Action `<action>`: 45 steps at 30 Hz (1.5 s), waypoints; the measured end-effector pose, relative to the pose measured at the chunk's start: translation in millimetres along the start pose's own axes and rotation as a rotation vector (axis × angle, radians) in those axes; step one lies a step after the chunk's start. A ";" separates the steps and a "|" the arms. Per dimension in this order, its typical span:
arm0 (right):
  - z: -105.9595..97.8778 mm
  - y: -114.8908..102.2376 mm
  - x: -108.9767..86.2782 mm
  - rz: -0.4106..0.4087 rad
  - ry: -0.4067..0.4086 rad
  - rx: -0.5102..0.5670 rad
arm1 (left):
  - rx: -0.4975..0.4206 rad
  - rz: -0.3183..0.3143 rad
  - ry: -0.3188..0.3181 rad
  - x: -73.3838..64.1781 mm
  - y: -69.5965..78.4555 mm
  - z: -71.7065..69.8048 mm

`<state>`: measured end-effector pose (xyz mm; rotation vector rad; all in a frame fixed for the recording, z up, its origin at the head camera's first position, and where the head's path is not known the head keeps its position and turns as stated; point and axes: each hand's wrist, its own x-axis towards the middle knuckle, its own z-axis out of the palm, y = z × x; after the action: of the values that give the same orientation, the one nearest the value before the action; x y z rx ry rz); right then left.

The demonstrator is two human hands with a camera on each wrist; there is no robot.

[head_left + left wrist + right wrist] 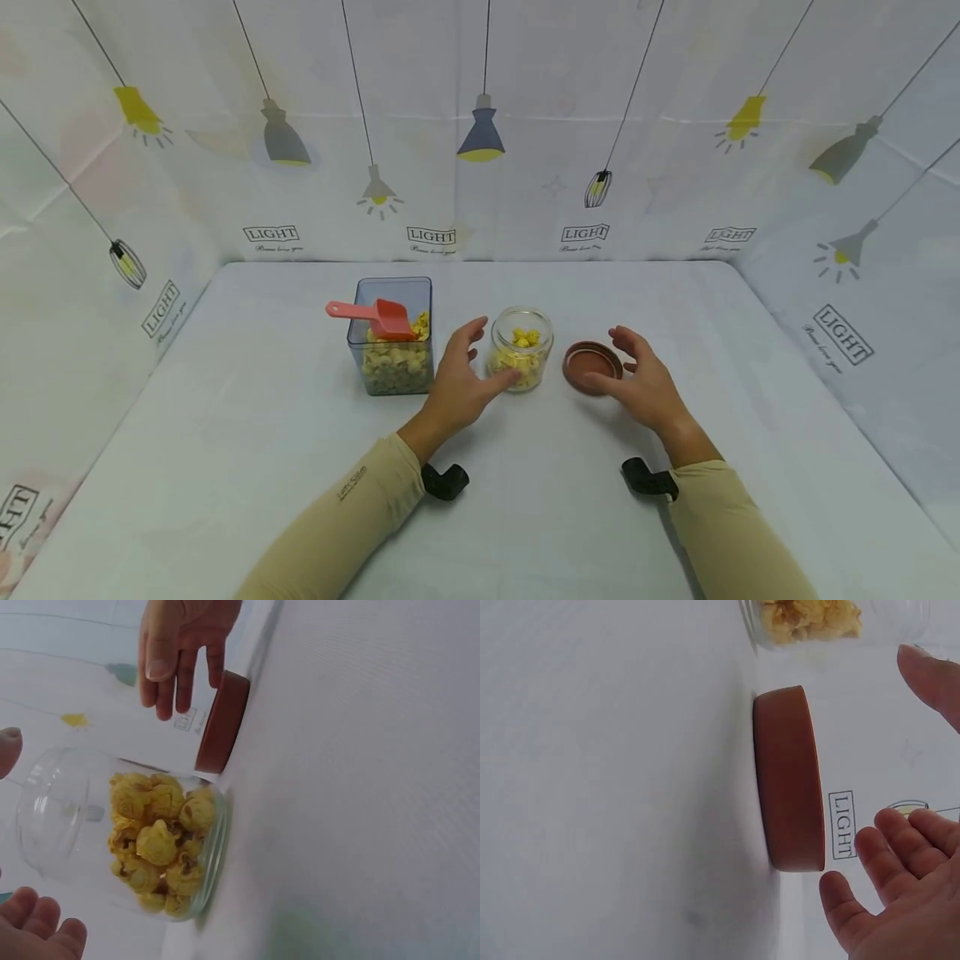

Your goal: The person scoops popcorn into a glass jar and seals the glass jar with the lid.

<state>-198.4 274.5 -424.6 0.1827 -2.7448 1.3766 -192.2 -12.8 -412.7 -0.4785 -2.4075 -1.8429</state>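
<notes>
A clear glass jar (521, 348), partly filled with yellow popcorn (157, 840), stands upright and uncovered on the table. My left hand (465, 379) is spread at the jar's left side; in the left wrist view a gap shows between its fingers (43, 930) and the glass. To the jar's right lies a round reddish-brown lid (592, 367), its hollow side up. Over that lid's right side hovers my right hand (643, 385), thumb and fingers apart. The right wrist view shows the lid (789, 780) resting on the table with the fingers clear of it.
Left of the jar stands a bluish transparent bin (396, 287) holding popcorn. A pink scoop (386, 318) lies across its top, handle pointing left. White tablecloth (525, 517) covers the table, and printed fabric walls (480, 200) rise behind and at both sides.
</notes>
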 end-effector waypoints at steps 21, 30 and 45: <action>1.3 8.6 5.1 0.121 -0.103 -0.128 | -0.058 -0.088 -0.038 25.2 -20.5 21.0; 5.4 5.8 10.4 0.139 -0.116 -0.187 | -0.001 -0.121 -0.037 30.3 -22.3 21.8; -0.9 -38.5 15.8 -0.103 -0.054 -0.246 | -0.024 -0.070 -0.045 29.7 -22.8 19.9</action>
<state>-208.9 251.2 -391.8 0.3452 -2.8709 1.0128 -224.3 6.8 -432.2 -0.4476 -2.4645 -1.9106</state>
